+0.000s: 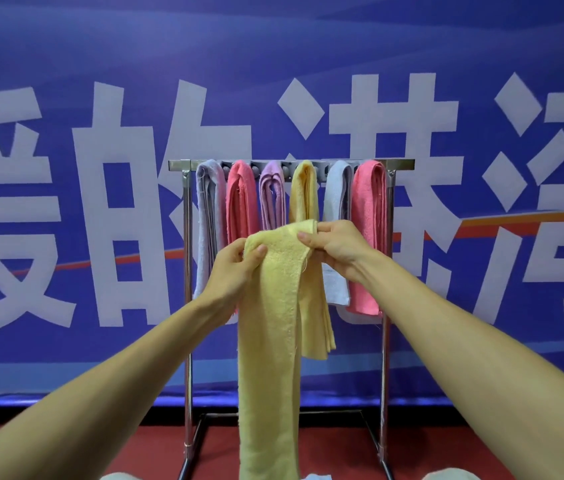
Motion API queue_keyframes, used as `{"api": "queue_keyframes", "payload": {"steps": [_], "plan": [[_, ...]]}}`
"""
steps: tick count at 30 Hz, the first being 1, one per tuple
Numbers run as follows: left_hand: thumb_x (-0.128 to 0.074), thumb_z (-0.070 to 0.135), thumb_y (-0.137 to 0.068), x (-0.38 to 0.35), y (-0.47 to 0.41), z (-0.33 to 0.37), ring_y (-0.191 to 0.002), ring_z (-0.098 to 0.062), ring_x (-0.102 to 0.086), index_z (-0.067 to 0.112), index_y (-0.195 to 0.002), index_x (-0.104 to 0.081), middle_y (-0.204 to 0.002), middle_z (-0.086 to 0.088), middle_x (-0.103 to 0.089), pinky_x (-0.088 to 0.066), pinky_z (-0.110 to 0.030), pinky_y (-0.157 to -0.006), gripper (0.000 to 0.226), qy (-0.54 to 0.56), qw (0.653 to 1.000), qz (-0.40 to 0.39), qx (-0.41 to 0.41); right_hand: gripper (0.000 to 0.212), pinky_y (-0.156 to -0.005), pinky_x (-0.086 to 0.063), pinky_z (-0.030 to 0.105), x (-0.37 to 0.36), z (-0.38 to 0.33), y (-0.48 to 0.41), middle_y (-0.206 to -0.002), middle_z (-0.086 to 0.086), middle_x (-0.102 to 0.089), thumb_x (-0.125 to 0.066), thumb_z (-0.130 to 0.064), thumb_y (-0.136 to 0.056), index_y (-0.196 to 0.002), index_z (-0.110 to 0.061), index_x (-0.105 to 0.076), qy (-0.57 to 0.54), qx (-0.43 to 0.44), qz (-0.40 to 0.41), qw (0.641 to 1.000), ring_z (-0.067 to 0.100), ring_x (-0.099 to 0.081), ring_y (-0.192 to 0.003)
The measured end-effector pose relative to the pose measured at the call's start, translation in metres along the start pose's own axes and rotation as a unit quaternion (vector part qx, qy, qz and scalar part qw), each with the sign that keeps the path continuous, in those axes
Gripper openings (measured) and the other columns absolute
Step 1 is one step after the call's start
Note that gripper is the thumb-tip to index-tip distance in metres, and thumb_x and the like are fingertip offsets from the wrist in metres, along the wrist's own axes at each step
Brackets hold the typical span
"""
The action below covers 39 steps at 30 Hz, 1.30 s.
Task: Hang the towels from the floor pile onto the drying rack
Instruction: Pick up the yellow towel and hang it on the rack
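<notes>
My left hand [235,268] and right hand [334,247] both pinch the long pale-yellow terry towel [270,341] — it hangs near the steel drying rack [382,341], which carries six hung towels.

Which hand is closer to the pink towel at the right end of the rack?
Right. The right hand is just left of that pink towel, beside its edge; the left hand is farther left, across the held yellow towel.

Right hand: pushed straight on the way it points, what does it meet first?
Beyond the held towel it pinches, the right hand would likely reach the hanging yellow towel on the rack; depth is unclear.
</notes>
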<state>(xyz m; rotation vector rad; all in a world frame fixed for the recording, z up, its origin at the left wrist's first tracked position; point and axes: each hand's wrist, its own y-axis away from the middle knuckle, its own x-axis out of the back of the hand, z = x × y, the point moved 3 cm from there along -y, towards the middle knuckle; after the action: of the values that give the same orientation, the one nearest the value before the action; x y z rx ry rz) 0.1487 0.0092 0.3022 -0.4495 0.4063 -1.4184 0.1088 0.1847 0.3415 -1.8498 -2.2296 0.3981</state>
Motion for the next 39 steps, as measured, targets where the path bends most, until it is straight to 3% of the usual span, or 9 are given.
{"api": "queue_keyframes", "payload": {"steps": [2, 7, 11, 14, 16, 19, 25, 33, 39], "plan": [[-0.055, 0.023, -0.097, -0.003, -0.006, 0.006, -0.092, -0.014, -0.069, 0.021, -0.102, -0.067, -0.098, 0.000, -0.072, -0.054, -0.027, -0.075, 0.013, -0.020, 1.000, -0.004, -0.009, 0.021, -0.083, -0.059, 0.038, 0.003, 0.002, 0.000, -0.097, 0.021, -0.071, -0.073, -0.001, -0.081, -0.098, 0.009, -0.068, 0.026, -0.012, 0.014, 1.000, 0.028, -0.070, -0.084], [-0.050, 0.026, -0.100, -0.006, -0.022, 0.020, -0.086, -0.022, -0.068, 0.014, -0.100, -0.069, -0.096, -0.011, -0.072, -0.055, -0.040, -0.077, 0.022, -0.080, 0.997, -0.012, -0.021, 0.029, -0.042, -0.052, 0.021, 0.008, 0.003, 0.005, -0.066, 0.014, -0.067, -0.079, -0.020, -0.080, -0.076, 0.006, -0.067, 0.150, -0.042, 0.042, 0.987, 0.014, -0.062, -0.041], [-0.055, 0.032, -0.097, -0.006, -0.036, 0.037, -0.070, -0.022, -0.056, -0.002, -0.096, -0.068, -0.079, -0.013, -0.062, -0.048, -0.032, -0.062, 0.036, -0.125, 0.990, -0.058, -0.033, 0.041, -0.059, -0.048, 0.028, 0.010, 0.004, -0.006, -0.055, 0.003, -0.060, -0.077, -0.039, -0.079, -0.066, -0.002, -0.068, 0.375, 0.087, 0.135, 0.913, 0.012, -0.056, -0.051], [-0.056, 0.036, -0.095, -0.005, -0.047, 0.048, -0.068, -0.019, -0.056, -0.003, -0.098, -0.069, -0.078, -0.011, -0.061, -0.048, -0.027, -0.061, 0.041, -0.161, 0.979, -0.122, -0.031, 0.027, -0.080, -0.053, 0.040, -0.009, 0.011, -0.027, -0.076, 0.000, -0.065, -0.065, -0.035, -0.090, -0.084, -0.009, -0.066, 0.224, 0.141, 0.124, 0.956, 0.019, -0.063, -0.080], [-0.053, 0.039, -0.095, 0.000, -0.057, 0.054, -0.069, -0.020, -0.055, -0.005, -0.099, -0.068, -0.079, -0.011, -0.060, -0.048, -0.025, -0.061, 0.047, -0.185, 0.971, -0.148, -0.038, 0.030, -0.086, -0.052, 0.042, -0.033, 0.015, -0.041, -0.088, 0.004, -0.067, -0.054, -0.035, -0.098, -0.099, -0.008, -0.066, 0.070, 0.075, 0.031, 0.994, 0.021, -0.063, -0.089], [-0.047, 0.044, -0.095, 0.014, -0.072, 0.062, -0.063, -0.020, -0.050, -0.006, -0.092, -0.065, -0.074, -0.012, -0.054, -0.044, -0.023, -0.055, 0.053, -0.214, 0.962, -0.163, -0.040, 0.036, -0.073, -0.055, 0.030, -0.061, 0.021, -0.050, -0.087, 0.006, -0.070, -0.044, -0.034, -0.102, -0.100, -0.008, -0.068, -0.124, -0.062, -0.141, 0.980, 0.017, -0.067, -0.080], [-0.042, 0.049, -0.096, 0.054, -0.093, 0.065, -0.057, -0.012, -0.050, 0.001, -0.089, -0.064, -0.071, -0.008, -0.052, -0.043, -0.021, -0.053, 0.054, -0.256, 0.954, -0.156, -0.007, 0.027, -0.053, -0.051, 0.020, -0.079, 0.016, -0.065, -0.060, 0.000, -0.061, -0.049, -0.026, -0.096, -0.085, -0.008, -0.067, -0.199, -0.067, -0.267, 0.941, 0.009, -0.058, -0.053], [-0.049, 0.058, -0.089, 0.088, -0.112, 0.045, -0.065, -0.015, -0.059, 0.009, -0.085, -0.071, -0.071, -0.004, -0.061, -0.052, -0.023, -0.059, 0.053, -0.236, 0.967, -0.084, 0.040, 0.045, -0.084, -0.054, 0.034, -0.087, 0.005, -0.101, -0.104, 0.011, -0.068, -0.076, -0.034, -0.077, -0.113, -0.007, -0.070, -0.101, 0.027, -0.406, 0.908, 0.023, -0.067, -0.093], [-0.053, 0.053, -0.087, 0.108, -0.111, 0.015, -0.060, -0.019, -0.050, -0.006, -0.104, -0.065, -0.068, -0.009, -0.052, -0.046, -0.025, -0.057, 0.063, -0.131, 0.972, -0.163, 0.109, 0.034, -0.068, -0.056, 0.022, -0.092, -0.009, -0.142, -0.088, 0.004, -0.072, -0.076, -0.041, -0.075, -0.095, -0.013, -0.076, -0.001, 0.085, -0.312, 0.946, 0.014, -0.068, -0.076]]}}
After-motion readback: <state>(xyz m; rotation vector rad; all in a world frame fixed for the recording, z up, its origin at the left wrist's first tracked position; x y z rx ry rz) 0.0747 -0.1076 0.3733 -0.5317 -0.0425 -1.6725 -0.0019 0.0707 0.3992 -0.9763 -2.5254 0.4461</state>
